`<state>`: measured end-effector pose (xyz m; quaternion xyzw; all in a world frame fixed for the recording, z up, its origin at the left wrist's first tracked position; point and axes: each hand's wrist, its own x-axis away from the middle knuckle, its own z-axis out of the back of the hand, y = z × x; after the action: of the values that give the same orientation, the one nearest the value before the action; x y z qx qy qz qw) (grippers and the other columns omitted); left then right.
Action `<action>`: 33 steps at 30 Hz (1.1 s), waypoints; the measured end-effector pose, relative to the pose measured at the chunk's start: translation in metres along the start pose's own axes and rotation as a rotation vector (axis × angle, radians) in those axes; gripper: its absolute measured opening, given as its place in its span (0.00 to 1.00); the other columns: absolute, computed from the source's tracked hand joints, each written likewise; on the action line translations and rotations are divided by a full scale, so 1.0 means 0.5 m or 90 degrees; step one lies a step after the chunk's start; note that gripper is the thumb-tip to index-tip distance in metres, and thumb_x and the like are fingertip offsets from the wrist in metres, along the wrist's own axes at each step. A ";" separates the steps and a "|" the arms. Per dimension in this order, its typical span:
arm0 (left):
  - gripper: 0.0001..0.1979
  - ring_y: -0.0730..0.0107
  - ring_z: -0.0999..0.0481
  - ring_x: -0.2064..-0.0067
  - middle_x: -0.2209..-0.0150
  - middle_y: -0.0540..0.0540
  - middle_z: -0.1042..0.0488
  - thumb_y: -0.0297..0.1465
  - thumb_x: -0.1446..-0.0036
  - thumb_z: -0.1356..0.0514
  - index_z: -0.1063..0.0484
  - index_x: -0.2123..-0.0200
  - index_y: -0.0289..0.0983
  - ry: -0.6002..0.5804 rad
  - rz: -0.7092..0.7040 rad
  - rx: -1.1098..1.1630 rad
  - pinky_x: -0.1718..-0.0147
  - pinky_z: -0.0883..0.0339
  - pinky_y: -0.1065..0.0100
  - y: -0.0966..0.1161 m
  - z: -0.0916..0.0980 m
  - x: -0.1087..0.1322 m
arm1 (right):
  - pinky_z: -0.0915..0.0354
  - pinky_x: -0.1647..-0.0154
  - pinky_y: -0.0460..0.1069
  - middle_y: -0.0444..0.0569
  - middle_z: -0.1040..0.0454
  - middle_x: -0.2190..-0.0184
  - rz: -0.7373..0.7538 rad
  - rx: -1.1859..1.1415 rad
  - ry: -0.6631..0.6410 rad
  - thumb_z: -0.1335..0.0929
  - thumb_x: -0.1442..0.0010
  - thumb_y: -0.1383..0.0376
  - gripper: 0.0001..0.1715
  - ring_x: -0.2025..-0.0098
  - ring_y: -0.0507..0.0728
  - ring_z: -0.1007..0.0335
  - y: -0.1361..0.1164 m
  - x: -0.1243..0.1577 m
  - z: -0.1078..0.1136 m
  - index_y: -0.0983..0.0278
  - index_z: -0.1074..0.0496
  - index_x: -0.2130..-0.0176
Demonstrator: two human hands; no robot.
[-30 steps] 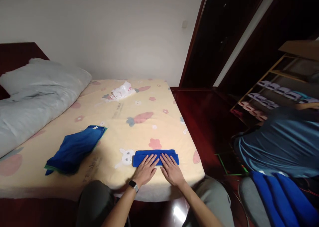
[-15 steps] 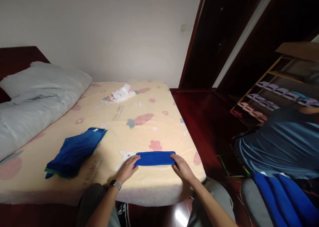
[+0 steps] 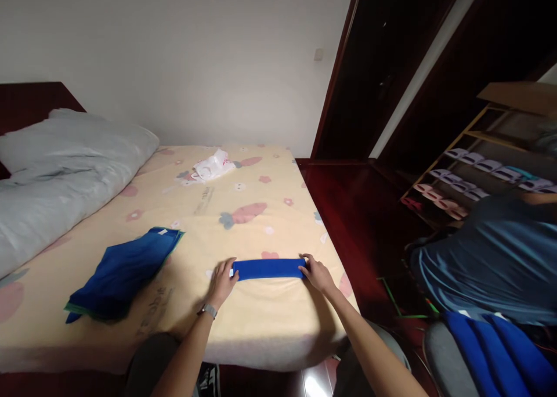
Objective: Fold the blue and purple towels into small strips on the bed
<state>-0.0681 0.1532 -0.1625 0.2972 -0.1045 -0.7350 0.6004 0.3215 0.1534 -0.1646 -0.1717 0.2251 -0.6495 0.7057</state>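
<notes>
A blue cloth (image 3: 268, 269), folded into a narrow strip, stretches between my two hands above the near part of the bed. My left hand (image 3: 223, 282) grips its left end, where a small white tag shows by the fingers. At the right end my right hand (image 3: 318, 274) pinches the strip between thumb and fingers. To the left, a loose pile of blue cloths (image 3: 126, 274) with green edging lies on the yellow patterned bedsheet (image 3: 187, 333).
A white plastic bag (image 3: 213, 166) lies farther back on the bed, and a grey quilt (image 3: 65, 176) along the left. On the right are a person in a dark shirt (image 3: 483, 252), more blue cloths (image 3: 491, 345) on a grey seat, and a shoe rack (image 3: 456, 133).
My hands have raised the folded strip slightly off the bed and moved it a little away from me. Its left end now shows a white tag.
</notes>
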 end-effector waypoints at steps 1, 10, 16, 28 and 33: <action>0.22 0.57 0.27 0.46 0.48 0.42 0.26 0.32 0.40 0.44 0.33 0.42 0.44 0.009 -0.014 -0.026 0.46 0.32 0.53 0.007 0.007 0.000 | 0.32 0.61 0.55 0.54 0.22 0.61 0.001 0.047 0.036 0.35 0.35 0.55 0.22 0.60 0.65 0.25 -0.006 -0.001 0.004 0.58 0.33 0.44; 0.29 0.58 0.46 0.30 0.30 0.46 0.45 0.32 0.34 0.49 0.47 0.31 0.45 -0.133 -0.306 -0.093 0.31 0.53 0.50 0.125 -0.023 -0.019 | 0.48 0.33 0.60 0.53 0.40 0.33 0.318 0.090 0.028 0.37 0.38 0.65 0.38 0.33 0.64 0.46 -0.183 0.016 -0.028 0.62 0.47 0.31; 0.30 0.61 0.46 0.30 0.30 0.44 0.45 0.38 0.32 0.51 0.54 0.29 0.43 -0.170 -0.311 -0.112 0.31 0.53 0.53 0.080 -0.059 -0.021 | 0.49 0.31 0.61 0.55 0.45 0.31 0.334 0.136 0.008 0.39 0.36 0.66 0.39 0.30 0.62 0.49 -0.140 0.013 -0.092 0.67 0.52 0.29; 0.27 0.64 0.41 0.32 0.33 0.42 0.39 0.27 0.34 0.52 0.45 0.33 0.38 -0.179 -0.305 -0.186 0.35 0.43 0.59 -0.058 -0.019 -0.021 | 0.43 0.34 0.59 0.59 0.33 0.38 0.320 0.200 0.002 0.40 0.37 0.73 0.31 0.37 0.63 0.38 -0.034 -0.008 -0.039 0.69 0.39 0.36; 0.23 0.63 0.29 0.41 0.42 0.42 0.27 0.26 0.36 0.51 0.33 0.40 0.39 -0.190 -0.219 -0.149 0.39 0.39 0.61 -0.011 0.017 -0.039 | 0.36 0.43 0.57 0.59 0.25 0.48 0.228 0.173 -0.100 0.40 0.35 0.71 0.25 0.47 0.63 0.28 -0.072 -0.027 0.026 0.67 0.33 0.40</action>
<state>-0.0753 0.1712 -0.1523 0.1269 -0.0540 -0.8691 0.4749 0.2973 0.1626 -0.1332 -0.0829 0.1068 -0.5228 0.8417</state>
